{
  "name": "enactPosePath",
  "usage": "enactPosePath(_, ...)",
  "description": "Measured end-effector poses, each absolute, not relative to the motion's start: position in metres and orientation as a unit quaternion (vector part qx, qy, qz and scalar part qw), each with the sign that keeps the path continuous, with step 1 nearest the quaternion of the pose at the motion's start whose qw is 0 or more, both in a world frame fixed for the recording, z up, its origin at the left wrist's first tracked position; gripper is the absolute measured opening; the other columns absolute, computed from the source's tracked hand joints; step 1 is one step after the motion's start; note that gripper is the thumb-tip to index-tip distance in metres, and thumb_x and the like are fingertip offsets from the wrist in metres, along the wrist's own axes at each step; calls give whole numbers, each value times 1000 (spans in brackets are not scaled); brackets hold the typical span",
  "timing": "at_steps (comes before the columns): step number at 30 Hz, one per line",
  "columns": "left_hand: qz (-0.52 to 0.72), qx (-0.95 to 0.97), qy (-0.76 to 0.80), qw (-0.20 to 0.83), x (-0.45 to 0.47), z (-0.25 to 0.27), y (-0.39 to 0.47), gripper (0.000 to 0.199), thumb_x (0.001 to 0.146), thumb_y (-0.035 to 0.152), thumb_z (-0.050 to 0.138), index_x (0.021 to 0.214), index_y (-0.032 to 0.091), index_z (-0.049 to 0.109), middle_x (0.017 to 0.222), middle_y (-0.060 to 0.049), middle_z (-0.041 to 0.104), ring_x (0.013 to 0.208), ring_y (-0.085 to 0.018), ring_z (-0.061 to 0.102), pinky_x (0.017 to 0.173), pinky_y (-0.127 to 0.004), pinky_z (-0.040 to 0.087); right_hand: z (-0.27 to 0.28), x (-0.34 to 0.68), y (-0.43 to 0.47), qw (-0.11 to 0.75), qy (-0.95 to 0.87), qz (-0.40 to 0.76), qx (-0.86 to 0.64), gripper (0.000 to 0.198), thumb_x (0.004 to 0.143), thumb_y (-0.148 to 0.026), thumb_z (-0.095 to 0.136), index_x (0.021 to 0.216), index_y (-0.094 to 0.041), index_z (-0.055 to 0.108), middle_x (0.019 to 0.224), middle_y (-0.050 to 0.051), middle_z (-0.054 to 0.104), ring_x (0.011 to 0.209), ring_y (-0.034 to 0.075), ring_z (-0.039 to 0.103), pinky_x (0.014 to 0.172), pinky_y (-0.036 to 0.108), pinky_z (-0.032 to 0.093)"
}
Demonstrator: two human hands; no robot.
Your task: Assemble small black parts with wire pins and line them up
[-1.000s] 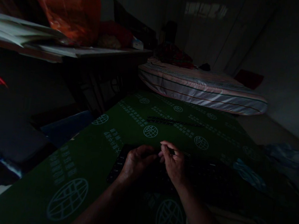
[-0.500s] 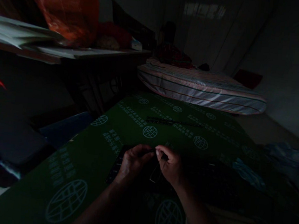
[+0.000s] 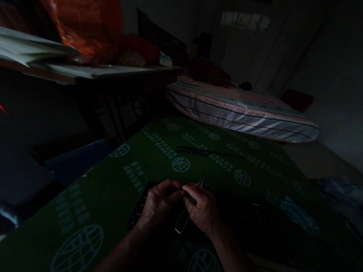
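Observation:
My left hand [image 3: 158,203] is closed, its thumb and fingers pinching a small dark piece, apparently a keycap, that is mostly hidden. Against it, the fingertips of my right hand [image 3: 200,207] meet the same spot. A thin wire keycap puller [image 3: 180,226] runs through my right hand, its loop hanging below the fingers and its other end sticking out above. Beneath both hands lies a black keyboard [image 3: 247,219], very dark, with faint pale marks on its keys. Shadow hides what is between the fingertips.
The green table [image 3: 113,206] bears white globe prints. Dark narrow strips [image 3: 208,152] lie farther back on it, and a blue cloth [image 3: 300,216] is at the right. Beyond stands a striped mattress [image 3: 242,109]. An orange bag [image 3: 90,20] rests on a desk at the left.
My right hand has turned, so the wire puller now shows both above and below its fingers. Both hands stay together over the keyboard. The view has tilted slightly upward.

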State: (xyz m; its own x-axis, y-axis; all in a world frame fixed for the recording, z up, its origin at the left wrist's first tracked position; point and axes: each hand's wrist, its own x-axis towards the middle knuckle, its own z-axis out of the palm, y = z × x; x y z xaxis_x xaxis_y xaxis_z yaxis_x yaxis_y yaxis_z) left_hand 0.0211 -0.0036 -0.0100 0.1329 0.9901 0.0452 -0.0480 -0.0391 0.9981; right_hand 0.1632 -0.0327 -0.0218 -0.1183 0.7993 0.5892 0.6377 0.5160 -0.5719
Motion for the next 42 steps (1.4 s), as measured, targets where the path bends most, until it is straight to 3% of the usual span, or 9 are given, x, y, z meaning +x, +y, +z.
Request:
enactPosePath(15, 475, 482, 448, 584, 20, 2, -9, 14, 59, 23, 73, 69, 16, 66, 67, 2, 64, 62, -11, 56, 56, -17, 44, -13, 166, -34, 441, -724, 158, -506, 27, 77, -16, 57, 102, -20, 65, 96, 6, 70, 87, 17, 65, 80, 26, 51)
enactPosePath(26, 445, 499, 445, 596, 18, 2, -9, 13, 63, 28, 70, 67, 16, 67, 65, 0, 64, 58, -12, 55, 54, -19, 44, -5, 163, -35, 367, -731, 137, -558, 27, 76, -13, 55, 98, -24, 66, 95, 4, 71, 83, 15, 67, 74, 21, 51)
enactPosePath(42, 430, 556, 485, 520, 16, 0, -5, 12, 64, 28, 68, 71, 18, 68, 71, -1, 70, 67, -18, 64, 61, -23, 51, -1, 167, -27, 307, -746, 153, -571, 27, 72, -13, 59, 93, -28, 66, 86, 0, 72, 75, 17, 68, 66, 23, 50)
